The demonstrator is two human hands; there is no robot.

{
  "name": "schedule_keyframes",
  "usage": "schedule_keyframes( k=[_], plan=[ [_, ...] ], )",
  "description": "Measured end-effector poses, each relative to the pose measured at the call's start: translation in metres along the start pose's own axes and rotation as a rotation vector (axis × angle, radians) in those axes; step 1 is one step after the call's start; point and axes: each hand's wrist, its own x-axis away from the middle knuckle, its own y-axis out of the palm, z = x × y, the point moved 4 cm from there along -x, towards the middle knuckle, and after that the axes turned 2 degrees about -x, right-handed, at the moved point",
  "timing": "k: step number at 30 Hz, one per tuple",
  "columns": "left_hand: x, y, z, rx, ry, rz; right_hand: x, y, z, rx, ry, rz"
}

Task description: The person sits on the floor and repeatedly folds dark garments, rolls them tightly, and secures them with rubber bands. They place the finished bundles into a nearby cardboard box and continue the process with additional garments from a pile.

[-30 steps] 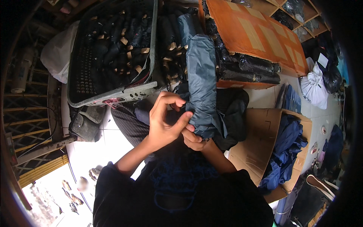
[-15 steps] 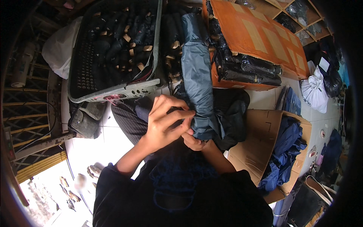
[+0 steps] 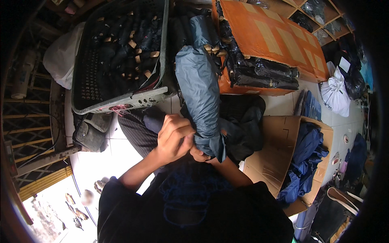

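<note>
Roll point(image 3: 197, 91) of thin, crinkled grey-blue cloth stands out in front of the person, long and puffy, with a faint sheen and loose folds at its lower end. The right hand point(image 3: 199, 154) grips that lower end from below. The left hand point(image 3: 176, 137) is closed at the roll's lower left edge, fingers curled and thumb drawn in. Beyond lie a perforated plastic basket point(image 3: 133, 99) of dark rolls with pale tips and an orange cardboard box point(image 3: 279, 34) patched with tan tape. To the right, a plain brown carton point(image 3: 270, 152) holds rumpled blue cloth point(image 3: 304, 160).

Half a second ago the roll stood straighter; now its top leans left, toward the basket. The left fingers, then arched with a gap above the thumb, have folded closer together. The basket and both boxes lie much as they did.

Cloth covers much of the right hand. Whether the left pinches a bit of fabric cannot be told. Glare washes out the floor point(image 3: 121, 156) at lower left, and dark corners swallow the edges.
</note>
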Motion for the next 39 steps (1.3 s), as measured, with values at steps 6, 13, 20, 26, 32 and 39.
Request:
schedule_keyframes(
  k=[6,13,20,26,32,39],
  plan=[
    [0.005,-0.004,-0.005,-0.072,-0.026,-0.021,-0.004,0.013,0.006,0.11,-0.175,0.335],
    [-0.02,-0.007,-0.004,-0.117,0.094,-0.027,0.004,0.019,-0.023,0.52,-0.194,0.742],
    [-0.032,-0.005,-0.004,-0.15,0.138,-0.133,0.025,0.011,-0.036,0.559,-0.155,0.82],
    [-0.034,0.011,-0.025,-0.008,-0.024,-0.27,0.018,0.013,-0.04,0.818,-0.236,0.904],
    [-0.012,0.011,-0.04,0.369,-0.448,-0.078,0.039,0.001,-0.046,0.774,-0.238,1.108],
    [-0.046,0.051,-0.058,0.71,-1.06,0.017,-0.001,0.025,-0.055,1.033,-0.235,1.216]
  ],
)
